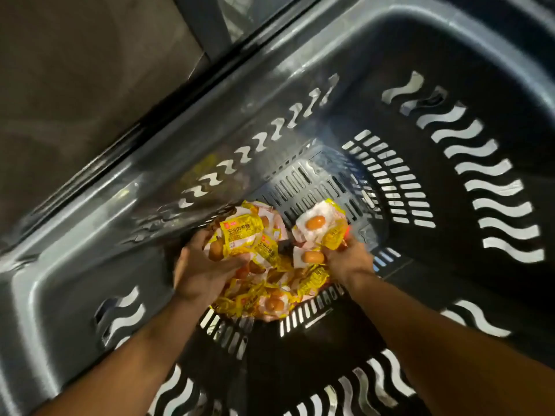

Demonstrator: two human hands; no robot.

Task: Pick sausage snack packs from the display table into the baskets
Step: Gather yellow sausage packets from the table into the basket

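Fingers [332,253] of your right hand [348,259] are curled round a small bunch of sausage snack packs [318,229], pinching them by their yellow edges; two of those packs show a white backing with an orange-brown sausage in the middle. Your left hand [199,271] reaches down on the other side, and its fingers [237,259] curl round more yellow packs [244,235], the printed fronts turned up toward you. Both hands are deep inside the basket [450,55], low over its slotted floor. Beneath and between your hands lies a loose pile of packs [270,298], yellow wrappers mixed with white backs, heaped in the near-left corner of the floor and touching the near wall. Your two held bunches sit just above that pile, close to it; you cannot tell whether they rest on it. The basket is dark grey plastic with wavy cut-outs in its walls and straight slots in its bottom. Its far rim runs diagonally across the view, with a dark floor [75,70] beyond it. Both forearms come in from the lower edge.
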